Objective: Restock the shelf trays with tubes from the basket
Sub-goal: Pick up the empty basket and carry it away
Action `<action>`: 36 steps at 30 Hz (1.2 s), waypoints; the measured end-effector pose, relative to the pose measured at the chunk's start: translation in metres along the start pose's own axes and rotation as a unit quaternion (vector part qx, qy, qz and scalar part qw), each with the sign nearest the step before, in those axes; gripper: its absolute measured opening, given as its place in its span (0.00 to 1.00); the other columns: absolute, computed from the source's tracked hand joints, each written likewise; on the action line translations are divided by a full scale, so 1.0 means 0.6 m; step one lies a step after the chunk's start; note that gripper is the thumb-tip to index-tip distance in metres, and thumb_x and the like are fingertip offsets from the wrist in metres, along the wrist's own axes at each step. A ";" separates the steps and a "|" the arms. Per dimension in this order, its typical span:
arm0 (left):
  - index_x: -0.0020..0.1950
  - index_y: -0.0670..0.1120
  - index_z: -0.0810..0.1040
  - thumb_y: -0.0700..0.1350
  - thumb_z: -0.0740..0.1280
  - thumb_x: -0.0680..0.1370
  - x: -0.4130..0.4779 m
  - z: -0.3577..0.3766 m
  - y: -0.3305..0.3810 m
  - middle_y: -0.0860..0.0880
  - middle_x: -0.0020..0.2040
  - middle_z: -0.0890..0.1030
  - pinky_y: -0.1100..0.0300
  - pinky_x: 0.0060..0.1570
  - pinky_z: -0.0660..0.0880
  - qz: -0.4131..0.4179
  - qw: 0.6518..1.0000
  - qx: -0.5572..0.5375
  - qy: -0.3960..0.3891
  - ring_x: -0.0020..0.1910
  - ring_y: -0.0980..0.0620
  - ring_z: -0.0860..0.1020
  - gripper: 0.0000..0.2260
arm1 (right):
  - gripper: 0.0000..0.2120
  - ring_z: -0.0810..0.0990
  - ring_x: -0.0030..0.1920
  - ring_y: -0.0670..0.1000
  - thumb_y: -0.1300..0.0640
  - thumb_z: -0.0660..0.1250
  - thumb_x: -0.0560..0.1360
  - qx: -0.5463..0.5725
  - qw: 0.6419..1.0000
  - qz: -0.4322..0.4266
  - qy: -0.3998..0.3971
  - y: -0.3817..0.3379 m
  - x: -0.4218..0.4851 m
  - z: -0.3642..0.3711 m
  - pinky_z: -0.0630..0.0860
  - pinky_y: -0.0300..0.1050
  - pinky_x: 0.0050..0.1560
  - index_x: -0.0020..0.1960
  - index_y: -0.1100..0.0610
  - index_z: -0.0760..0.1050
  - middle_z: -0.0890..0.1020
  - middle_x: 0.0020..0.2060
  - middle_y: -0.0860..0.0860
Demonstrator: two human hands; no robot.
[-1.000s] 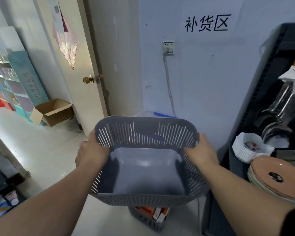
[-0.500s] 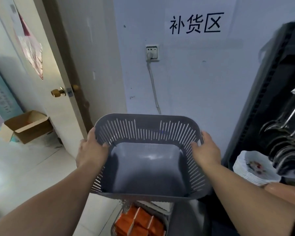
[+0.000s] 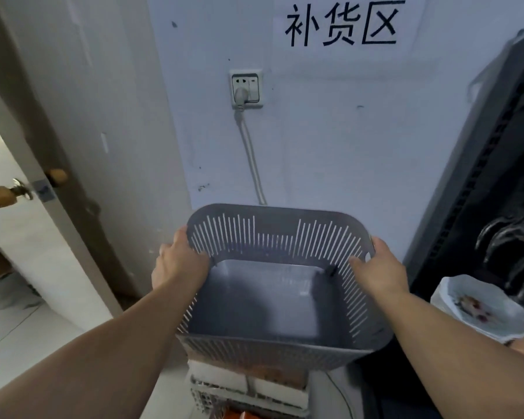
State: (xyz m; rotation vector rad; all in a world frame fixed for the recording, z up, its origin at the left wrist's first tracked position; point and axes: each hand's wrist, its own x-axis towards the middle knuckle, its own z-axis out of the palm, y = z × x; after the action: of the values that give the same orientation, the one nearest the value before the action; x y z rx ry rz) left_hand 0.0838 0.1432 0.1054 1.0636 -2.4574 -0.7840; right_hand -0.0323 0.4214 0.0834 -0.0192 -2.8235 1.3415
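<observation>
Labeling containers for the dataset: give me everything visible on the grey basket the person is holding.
The grey basket looks like moulded plastic, rectangular with rounded corners, vertical slits in its walls and a solid floor. It is empty, held in the air and tipped so its opening faces the camera. The left hand grips its left rim, the right hand its right rim, thumbs inside. Below it sits another basket with packs.

Both forearms are bare from the lower frame edge up to the wrists, with no sleeve on either. The left hand (image 3: 179, 264) wears no glove, ring or watch, and the right hand (image 3: 378, 273) is likewise uncovered (its wrist plain too). The fingers (image 3: 357, 261) carry no tape or markings, nearest the wall socket (image 3: 246, 89) above.
</observation>
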 end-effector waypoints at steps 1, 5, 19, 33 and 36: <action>0.71 0.54 0.61 0.50 0.63 0.77 0.026 0.001 0.001 0.43 0.58 0.75 0.45 0.52 0.75 0.005 1.000 0.002 -0.007 0.54 0.40 0.76 0.24 | 0.18 0.73 0.34 0.45 0.55 0.63 0.78 -0.003 1.000 0.010 0.008 -0.011 0.010 0.012 0.65 0.38 0.29 0.67 0.49 0.66 0.76 0.44 0.50; 0.70 0.54 0.62 0.50 0.62 0.77 0.134 0.015 -0.006 0.43 0.58 0.75 0.46 0.52 0.75 0.026 0.999 0.001 -0.041 0.53 0.40 0.76 0.22 | 0.19 0.74 0.35 0.48 0.54 0.64 0.77 -0.027 0.998 0.041 0.025 -0.048 0.051 0.070 0.67 0.40 0.30 0.66 0.48 0.65 0.77 0.44 0.51; 0.70 0.50 0.64 0.47 0.63 0.75 0.353 0.093 -0.048 0.41 0.61 0.73 0.50 0.53 0.71 0.045 0.987 0.089 -0.124 0.58 0.39 0.74 0.24 | 0.18 0.72 0.44 0.53 0.53 0.65 0.75 -0.155 0.985 0.073 0.020 -0.123 0.166 0.198 0.69 0.41 0.45 0.63 0.54 0.70 0.79 0.54 0.56; 0.71 0.50 0.63 0.48 0.65 0.74 0.403 0.092 -0.065 0.42 0.60 0.74 0.48 0.53 0.73 0.062 0.987 0.042 -0.143 0.56 0.39 0.75 0.26 | 0.14 0.73 0.39 0.52 0.53 0.64 0.75 -0.149 0.985 0.079 0.025 -0.137 0.176 0.246 0.72 0.42 0.40 0.60 0.55 0.69 0.76 0.45 0.53; 0.69 0.48 0.65 0.48 0.66 0.75 0.391 0.102 -0.082 0.43 0.54 0.76 0.52 0.48 0.75 0.070 0.980 0.021 -0.184 0.51 0.41 0.77 0.24 | 0.18 0.73 0.40 0.52 0.52 0.64 0.76 -0.123 0.988 0.092 0.014 -0.111 0.160 0.261 0.71 0.42 0.41 0.64 0.55 0.67 0.78 0.49 0.56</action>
State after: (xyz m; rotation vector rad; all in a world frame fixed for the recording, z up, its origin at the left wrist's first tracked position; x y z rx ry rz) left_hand -0.0741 -0.0387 0.0496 0.8055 -2.8294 -0.9595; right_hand -0.1314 0.2595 0.0367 -0.3057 -3.0050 0.9975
